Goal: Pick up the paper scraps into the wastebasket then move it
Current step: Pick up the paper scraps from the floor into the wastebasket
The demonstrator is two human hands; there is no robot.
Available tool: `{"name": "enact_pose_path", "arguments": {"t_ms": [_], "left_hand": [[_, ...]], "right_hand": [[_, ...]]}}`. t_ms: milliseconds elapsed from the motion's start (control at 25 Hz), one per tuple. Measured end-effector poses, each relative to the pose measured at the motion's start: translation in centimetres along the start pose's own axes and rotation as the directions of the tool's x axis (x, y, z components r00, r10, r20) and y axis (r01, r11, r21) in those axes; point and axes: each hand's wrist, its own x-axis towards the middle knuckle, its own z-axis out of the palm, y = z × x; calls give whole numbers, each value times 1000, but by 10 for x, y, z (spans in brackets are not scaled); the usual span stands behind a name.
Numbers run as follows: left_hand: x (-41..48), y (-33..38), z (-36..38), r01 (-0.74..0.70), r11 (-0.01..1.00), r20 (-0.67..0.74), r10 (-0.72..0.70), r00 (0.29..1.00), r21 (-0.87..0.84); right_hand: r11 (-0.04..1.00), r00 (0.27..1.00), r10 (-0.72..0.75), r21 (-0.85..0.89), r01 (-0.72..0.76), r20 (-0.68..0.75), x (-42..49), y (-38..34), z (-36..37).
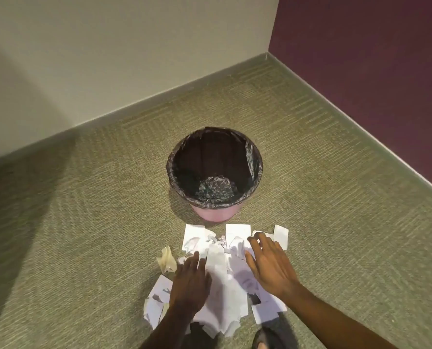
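Head view, looking down into a room corner. The wastebasket (213,214), pink-walled and upright, stands at centre frame on the green carpet (83,222). A dark plastic liner (254,159) is folded over its rim; inside I see only the liner crumpled at the bottom. The paper scraps (222,293), mostly white, lie in a loose heap on the carpet at lower centre, just below the basket; the uppermost sheets come close to its base. One yellowish crumpled scrap (167,259) sits at the heap's left edge.

My left hand (189,280) lies palm down over the left part of the heap, fingers straight and together, gripping nothing. My right hand (270,268) is over the right part, fingers spread and extended toward the upper sheets, likewise holding nothing. I cannot tell whether either palm presses the paper or hovers just above it.

A beige wall (109,59) fills the upper left and a purple wall (361,59) the upper right. A sandalled foot (267,338) shows at the bottom edge.
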Motion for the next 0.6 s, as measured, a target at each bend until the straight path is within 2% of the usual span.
{"name": "enact_pose_path", "arguments": {"t_ms": [80, 120, 200, 320, 400, 480, 560, 600], "left_hand": [[20, -9, 24, 30, 1000, 273, -27, 962, -5], [31, -14, 38, 19, 1000, 313, -26, 949, 25], [52, -16, 64, 37, 999, 309, -41, 950, 21], [70, -9, 95, 50, 998, 318, -57, 946, 31], [76, -4, 109, 22, 999, 259, -33, 965, 48], [78, -1, 113, -19, 995, 227, -4, 974, 98], [85, 0, 109, -56, 985, 121, 37, 992, 162], [90, -3, 108, -63, 992, 146, 46, 988, 111]], "right_hand": [[1000, 999, 17, 12, -17, -39, 19, 6, 30], [1000, 1000, 14, 11, -14, 0, 31, 11, 47], [998, 978, 55, -1, -56, 200, 52, 17, 75], [993, 888, 117, -24, -119, 445, 70, 30, 107], [994, 849, 105, -47, -94, 519, 74, 41, 126], [990, 856, 58, -138, 16, 514, 74, 44, 142], [972, 903, 22, -221, 82, 429, 75, 44, 150], [968, 929, 1, -232, 92, 371, 76, 44, 150]]}}
